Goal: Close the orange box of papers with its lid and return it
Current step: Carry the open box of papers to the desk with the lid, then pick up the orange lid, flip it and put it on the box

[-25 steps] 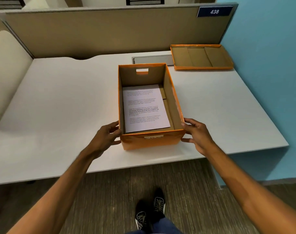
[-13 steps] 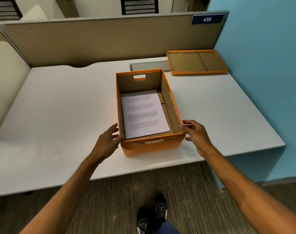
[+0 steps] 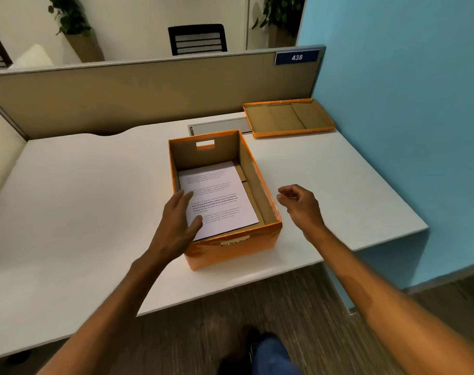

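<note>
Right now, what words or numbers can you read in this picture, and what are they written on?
"438": white number on the blue sign at the top of the desk partition.
Printed text on the paper in the orange box: too small and blurred to read.
Small label on the box's front: too blurred to read.
The lid shows no writing.

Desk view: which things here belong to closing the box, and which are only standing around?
For the job:
box, open
papers inside it
lid, upside down at the desk's far right corner
left hand, right hand, both empty

Not for the job:
sign 438
chair
plants
</note>
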The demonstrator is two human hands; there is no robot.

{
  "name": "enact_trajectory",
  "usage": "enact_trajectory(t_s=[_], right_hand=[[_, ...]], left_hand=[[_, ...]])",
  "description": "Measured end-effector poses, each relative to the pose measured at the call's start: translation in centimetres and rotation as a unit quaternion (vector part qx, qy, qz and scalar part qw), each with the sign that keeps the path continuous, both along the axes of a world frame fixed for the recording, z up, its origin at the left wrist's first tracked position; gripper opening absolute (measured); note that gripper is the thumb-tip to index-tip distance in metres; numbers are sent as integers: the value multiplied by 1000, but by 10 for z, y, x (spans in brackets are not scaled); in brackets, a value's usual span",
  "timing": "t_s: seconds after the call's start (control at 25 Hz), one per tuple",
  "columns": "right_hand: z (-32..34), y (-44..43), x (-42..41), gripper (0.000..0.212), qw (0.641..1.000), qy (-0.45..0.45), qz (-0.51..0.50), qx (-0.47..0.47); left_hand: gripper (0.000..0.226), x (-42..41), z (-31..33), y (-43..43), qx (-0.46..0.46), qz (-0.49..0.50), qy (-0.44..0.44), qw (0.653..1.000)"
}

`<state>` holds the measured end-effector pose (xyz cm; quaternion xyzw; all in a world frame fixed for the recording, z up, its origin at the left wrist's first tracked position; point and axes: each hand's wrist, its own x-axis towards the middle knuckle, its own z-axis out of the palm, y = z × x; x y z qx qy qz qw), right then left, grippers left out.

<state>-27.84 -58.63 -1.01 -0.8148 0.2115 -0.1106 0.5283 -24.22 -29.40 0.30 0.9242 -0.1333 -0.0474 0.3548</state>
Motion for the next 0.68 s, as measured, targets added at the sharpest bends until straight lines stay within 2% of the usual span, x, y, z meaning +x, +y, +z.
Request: enact_trajectory(t_s=[0.44,0.68], right_hand=[[22,-58,41,21,999,-42,-30,14],[18,-125,97,21,999,-34,-32,28]], left_hand=[[65,46,27,-97,-36,-76,-38,996],[66,102,31,-181,-67,-89,-26,993]])
